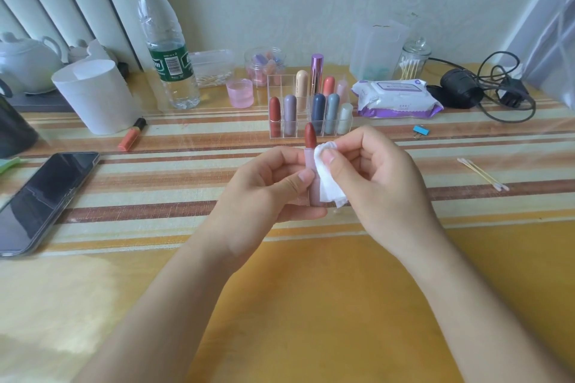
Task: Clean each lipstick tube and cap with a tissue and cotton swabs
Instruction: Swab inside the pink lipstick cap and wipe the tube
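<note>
- The left hand (264, 186) grips the lipstick (310, 143) upright above the table (311, 289), thumb across the front of the pink barrel and fingers curled behind it.
- The barrel's lower half sits inside that grip. The collar and the bare red bullet stand clear above the thumb.
- The right hand (376, 174) pinches a folded white tissue (329, 193) between thumb and curled fingers.
- The tissue is pressed against the right side of the barrel, just below the bullet, and its loose end hangs down past the left thumb.
- The two hands are close together, meeting at the lipstick.
- No cap is on it.
- Just behind the hands stands a clear rack (278, 81) with capped tubes (318, 110) upright in its compartments.
- Two swabs (482, 174) lie on the table well to the right.
- A pack of wipes (395, 98) lies right of the rack.
- A phone (40, 199) lies at far left.
</note>
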